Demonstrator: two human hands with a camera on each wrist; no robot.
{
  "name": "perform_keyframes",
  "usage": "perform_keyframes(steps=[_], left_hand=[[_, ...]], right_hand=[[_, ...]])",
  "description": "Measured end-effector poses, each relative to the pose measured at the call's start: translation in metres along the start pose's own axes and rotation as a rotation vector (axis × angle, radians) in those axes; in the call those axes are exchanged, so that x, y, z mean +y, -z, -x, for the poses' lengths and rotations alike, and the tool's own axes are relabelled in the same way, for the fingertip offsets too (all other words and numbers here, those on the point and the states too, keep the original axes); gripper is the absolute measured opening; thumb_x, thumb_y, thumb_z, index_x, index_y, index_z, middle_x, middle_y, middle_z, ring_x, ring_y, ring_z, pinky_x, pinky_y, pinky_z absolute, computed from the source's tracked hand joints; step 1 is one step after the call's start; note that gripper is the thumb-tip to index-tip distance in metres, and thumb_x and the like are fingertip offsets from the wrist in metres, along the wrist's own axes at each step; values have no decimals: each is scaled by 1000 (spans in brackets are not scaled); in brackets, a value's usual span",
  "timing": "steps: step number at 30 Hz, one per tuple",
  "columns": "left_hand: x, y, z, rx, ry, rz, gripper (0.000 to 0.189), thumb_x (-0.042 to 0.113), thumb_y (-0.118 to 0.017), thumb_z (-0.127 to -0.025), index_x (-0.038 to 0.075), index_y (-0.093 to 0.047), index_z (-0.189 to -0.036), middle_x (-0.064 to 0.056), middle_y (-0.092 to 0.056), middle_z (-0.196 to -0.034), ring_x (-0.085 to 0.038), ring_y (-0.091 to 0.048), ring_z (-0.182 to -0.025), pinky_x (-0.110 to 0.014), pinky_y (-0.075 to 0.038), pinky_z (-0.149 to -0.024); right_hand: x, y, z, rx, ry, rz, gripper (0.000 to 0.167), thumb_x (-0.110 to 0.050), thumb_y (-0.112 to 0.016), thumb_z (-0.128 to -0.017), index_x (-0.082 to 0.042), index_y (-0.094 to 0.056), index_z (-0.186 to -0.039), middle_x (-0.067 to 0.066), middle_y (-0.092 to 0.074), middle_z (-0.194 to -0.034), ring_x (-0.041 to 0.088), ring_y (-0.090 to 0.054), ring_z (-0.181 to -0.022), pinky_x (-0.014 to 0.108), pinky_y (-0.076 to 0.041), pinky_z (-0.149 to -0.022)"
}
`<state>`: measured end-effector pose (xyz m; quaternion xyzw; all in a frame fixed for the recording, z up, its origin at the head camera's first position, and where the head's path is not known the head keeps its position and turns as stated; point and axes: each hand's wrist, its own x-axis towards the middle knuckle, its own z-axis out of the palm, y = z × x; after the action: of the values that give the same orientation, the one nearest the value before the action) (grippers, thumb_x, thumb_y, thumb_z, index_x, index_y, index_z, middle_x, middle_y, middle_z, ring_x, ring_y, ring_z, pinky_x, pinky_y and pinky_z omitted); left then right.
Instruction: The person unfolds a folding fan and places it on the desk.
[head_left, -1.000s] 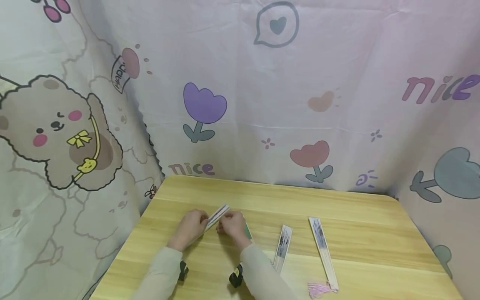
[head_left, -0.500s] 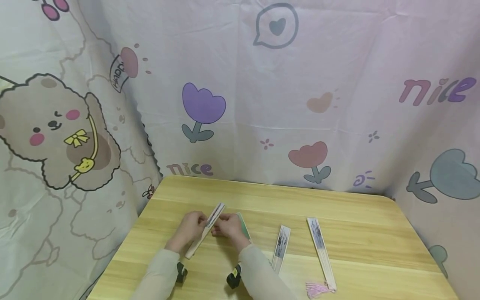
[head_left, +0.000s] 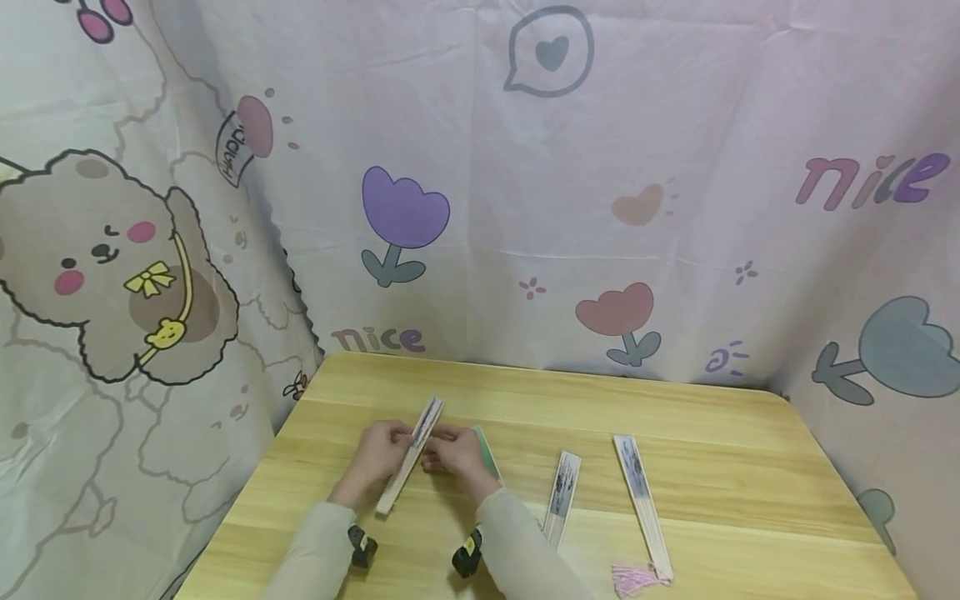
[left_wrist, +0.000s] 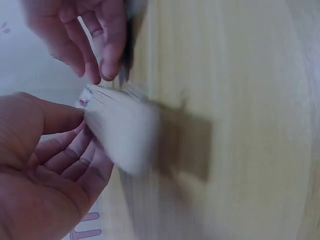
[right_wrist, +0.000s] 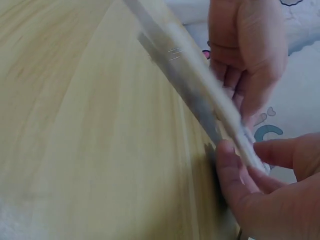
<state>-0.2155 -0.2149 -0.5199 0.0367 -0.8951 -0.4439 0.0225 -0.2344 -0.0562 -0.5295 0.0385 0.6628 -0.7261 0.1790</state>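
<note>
A closed folding fan (head_left: 408, 468), pale ribs below and a dark printed pattern on its upper part, is held tilted above the table. My left hand (head_left: 381, 452) pinches its left side between thumb and fingers. From the other side, my right hand (head_left: 459, 454) has thumb and fingertips at the printed upper end. In the left wrist view the rib end of the fan (left_wrist: 127, 132) looks blurred. The right wrist view shows the fan (right_wrist: 212, 85) running between both hands. A green strip with a pale edge (head_left: 489, 454) lies partly hidden behind my right hand.
Two more folded fans lie to the right on the wooden table (head_left: 720, 467): a nearer printed fan (head_left: 564, 496), partly behind the right sleeve, and a farther printed fan (head_left: 643, 504) with a pink tassel (head_left: 633, 577). A patterned cloth (head_left: 480, 208) hangs behind the table.
The held fan has turned to a steeper angle and shifted slightly left, and its lower rib end has come into sight. The fans on the table stay where they were.
</note>
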Motion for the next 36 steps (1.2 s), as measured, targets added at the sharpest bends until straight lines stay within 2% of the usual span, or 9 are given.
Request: perform_keyframes(steps=[3, 7, 13, 17, 19, 24, 32, 36], left_hand=[[0, 3, 1, 15, -13, 8, 19, 0, -65, -98, -6, -78, -110, -18, -79, -101, -17, -66, -77, -22, -54, -61], [6, 8, 3, 22, -27, 22, 21, 1, -65, -99, -6, -77, -114, -21, -79, -107, -18, -70, -84, -22, -57, -65], [14, 11, 7, 31, 0, 105, 24, 3, -64, -100, -8, -73, -120, -19, -78, -102, -18, -71, -78, -22, -58, -61], [19, 12, 8, 39, 6, 189, 26, 2, -65, -101, -9, -71, -124, -21, -79, -101, -18, -72, -73, -27, -64, -61], [22, 14, 9, 36, 11, 228, 28, 2, -66, -101, -9, -70, -125, -21, -78, -100, -18, -72, -70, -30, -67, -62], [29, 18, 14, 22, 25, 291, 31, 3, -65, -102, -9, -67, -130, -24, -78, -106, -19, -73, -71, -34, -69, -64], [38, 22, 20, 9, 25, 366, 32, 5, -63, -104, -10, -65, -132, -29, -75, -114, -23, -77, -77, -38, -70, -71], [43, 23, 22, 18, 28, 385, 31, 5, -63, -104, -10, -65, -131, -29, -74, -116, -25, -77, -79, -37, -71, -72]], right_hand=[[2, -1, -2, -5, 37, 2, 42, -2, -74, -95, 8, -64, -135, 20, -79, -100, 13, -73, -68, 33, -70, -71], [2, -1, -2, -2, 79, -2, 44, -5, -79, -92, 4, -67, -133, 19, -80, -95, 20, -77, -72, 40, -71, -78], [-4, 2, 2, -35, 152, 18, 50, 0, -77, -91, 4, -63, -139, 22, -79, -102, 32, -80, -85, 46, -69, -86], [-11, 6, 3, -59, 238, 64, 47, 2, -75, -91, 5, -64, -138, 27, -78, -104, 39, -79, -88, 46, -70, -85], [-14, 9, 2, -72, 267, 69, 46, 3, -74, -91, 4, -65, -136, 28, -77, -105, 37, -79, -87, 49, -69, -85], [-22, 15, 2, -129, 290, 52, 46, 3, -74, -92, 2, -66, -137, 28, -77, -108, 23, -78, -82, 55, -67, -89], [-34, 20, 7, -167, 319, 83, 45, -1, -75, -93, -2, -67, -138, 27, -77, -107, 14, -75, -81, 46, -70, -85], [-39, 21, 10, -171, 320, 80, 43, -2, -75, -94, 1, -67, -137, 27, -76, -108, 13, -74, -79, 40, -70, -82]])
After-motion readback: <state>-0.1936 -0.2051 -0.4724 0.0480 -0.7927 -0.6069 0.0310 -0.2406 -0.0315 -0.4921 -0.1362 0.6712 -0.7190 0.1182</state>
